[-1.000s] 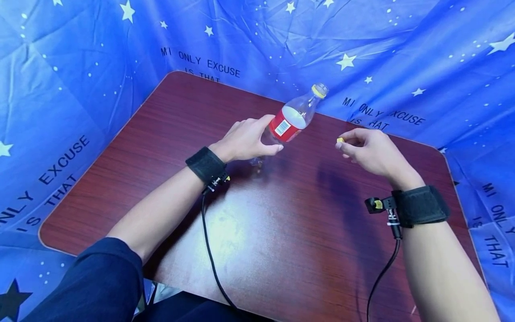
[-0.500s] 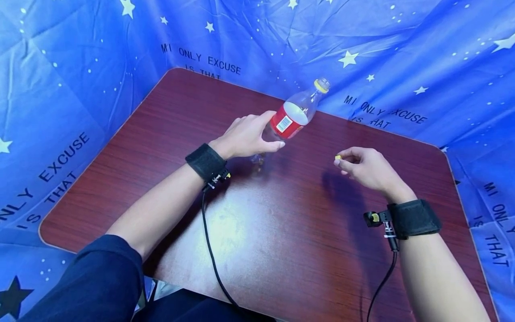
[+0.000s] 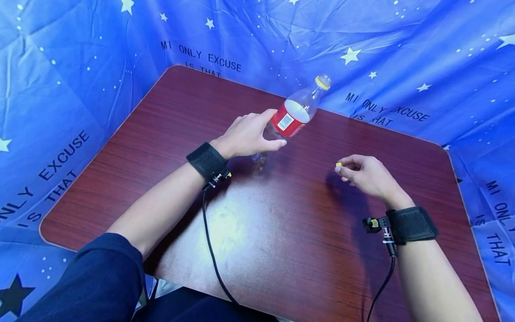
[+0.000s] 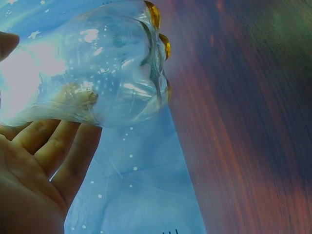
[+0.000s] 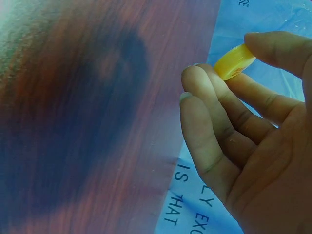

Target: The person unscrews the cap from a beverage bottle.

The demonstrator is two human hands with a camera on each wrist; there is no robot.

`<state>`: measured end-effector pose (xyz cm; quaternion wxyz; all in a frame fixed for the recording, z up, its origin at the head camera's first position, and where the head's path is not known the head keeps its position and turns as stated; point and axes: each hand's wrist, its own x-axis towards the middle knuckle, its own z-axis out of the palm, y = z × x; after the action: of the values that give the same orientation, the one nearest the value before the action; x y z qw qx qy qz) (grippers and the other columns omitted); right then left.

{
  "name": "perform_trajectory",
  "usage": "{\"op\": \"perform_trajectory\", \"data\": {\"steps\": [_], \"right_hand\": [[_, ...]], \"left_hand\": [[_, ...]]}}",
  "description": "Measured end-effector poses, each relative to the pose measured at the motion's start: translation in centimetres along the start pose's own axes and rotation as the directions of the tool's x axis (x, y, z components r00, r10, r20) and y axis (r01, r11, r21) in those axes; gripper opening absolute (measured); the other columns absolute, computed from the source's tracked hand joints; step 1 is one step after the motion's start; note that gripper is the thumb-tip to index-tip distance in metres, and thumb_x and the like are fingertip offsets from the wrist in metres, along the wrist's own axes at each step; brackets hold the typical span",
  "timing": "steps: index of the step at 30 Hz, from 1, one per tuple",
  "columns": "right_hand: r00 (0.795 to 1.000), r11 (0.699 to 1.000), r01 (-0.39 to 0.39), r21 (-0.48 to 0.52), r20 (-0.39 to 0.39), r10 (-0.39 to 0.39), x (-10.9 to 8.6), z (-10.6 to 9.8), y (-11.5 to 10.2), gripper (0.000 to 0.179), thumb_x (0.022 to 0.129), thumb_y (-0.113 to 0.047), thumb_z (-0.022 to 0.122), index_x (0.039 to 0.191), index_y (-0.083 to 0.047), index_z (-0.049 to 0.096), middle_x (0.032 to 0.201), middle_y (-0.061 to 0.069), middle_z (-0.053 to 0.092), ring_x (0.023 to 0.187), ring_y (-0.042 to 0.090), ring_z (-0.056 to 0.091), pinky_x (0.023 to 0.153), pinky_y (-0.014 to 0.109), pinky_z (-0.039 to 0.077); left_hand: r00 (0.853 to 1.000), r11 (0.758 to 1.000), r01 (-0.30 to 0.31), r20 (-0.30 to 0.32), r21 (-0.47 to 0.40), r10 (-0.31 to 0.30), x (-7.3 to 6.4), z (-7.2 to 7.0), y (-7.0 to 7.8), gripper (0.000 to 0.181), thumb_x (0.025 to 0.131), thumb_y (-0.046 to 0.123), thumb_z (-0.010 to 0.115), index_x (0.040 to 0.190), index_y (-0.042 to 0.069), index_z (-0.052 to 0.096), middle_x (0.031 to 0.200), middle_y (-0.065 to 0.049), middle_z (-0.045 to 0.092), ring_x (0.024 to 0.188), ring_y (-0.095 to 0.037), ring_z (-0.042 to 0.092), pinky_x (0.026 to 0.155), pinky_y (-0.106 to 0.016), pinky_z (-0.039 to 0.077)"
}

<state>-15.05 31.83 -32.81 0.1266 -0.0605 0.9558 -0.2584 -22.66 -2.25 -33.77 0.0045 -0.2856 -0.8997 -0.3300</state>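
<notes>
My left hand [image 3: 249, 135] grips a clear plastic bottle [image 3: 295, 109] with a red label, thumb on the near side and fingers behind. The bottle leans to the right, its uncapped mouth and yellow neck ring pointing up and away. Seen from the left wrist, the bottle's clear lower body [image 4: 117, 63] ends in a lobed base with amber tints, off the table. Further right, my right hand [image 3: 370, 176] pinches a yellow bottle cap [image 5: 235, 62] between thumb and fingers, apart from the bottle and above the table; the other fingers curl loosely.
Beneath both hands lies a dark red wood-grain table [image 3: 257, 232] with rounded corners. Blue starry cloth [image 3: 225, 31] printed with lettering hangs around its far and side edges. A black cable [image 3: 209, 250] trails from the left wrist band, another from the right.
My right hand has come down and slightly nearer with the cap, away from the bottle's mouth. The left hand and bottle have hardly moved, shifting slightly up in view.
</notes>
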Motion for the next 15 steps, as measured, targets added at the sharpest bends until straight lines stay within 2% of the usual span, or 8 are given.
{"op": "perform_trajectory", "data": {"steps": [2, 15], "right_hand": [[1.000, 1.000, -0.003, 0.000, -0.001, 0.003, 0.0, 0.2, 0.2, 0.035, 0.106, -0.031, 0.062, 0.124, -0.001, 0.068, 0.103, 0.018, 0.075, 0.086, 0.026, 0.071, 0.068, 0.026, 0.053], [1.000, 0.999, -0.018, -0.027, 0.011, 0.018, -0.4, 1.2, 1.4, 0.030, 0.103, -0.028, 0.066, 0.122, -0.005, 0.068, 0.104, 0.013, 0.074, 0.083, 0.024, 0.068, 0.064, 0.029, 0.050]], "left_hand": [[1.000, 1.000, -0.005, -0.006, -0.008, 0.005, 0.0, 0.0, 0.0, 0.070, 0.088, 0.056, 0.075, 0.142, 0.017, 0.053, 0.123, 0.000, 0.072, 0.105, -0.021, 0.069, 0.082, -0.043, 0.053], [1.000, 1.000, -0.002, -0.017, -0.013, 0.002, -0.1, 0.0, 0.1, 0.069, 0.088, 0.056, 0.075, 0.141, 0.018, 0.054, 0.122, 0.001, 0.073, 0.101, -0.015, 0.066, 0.082, -0.042, 0.054]]}}
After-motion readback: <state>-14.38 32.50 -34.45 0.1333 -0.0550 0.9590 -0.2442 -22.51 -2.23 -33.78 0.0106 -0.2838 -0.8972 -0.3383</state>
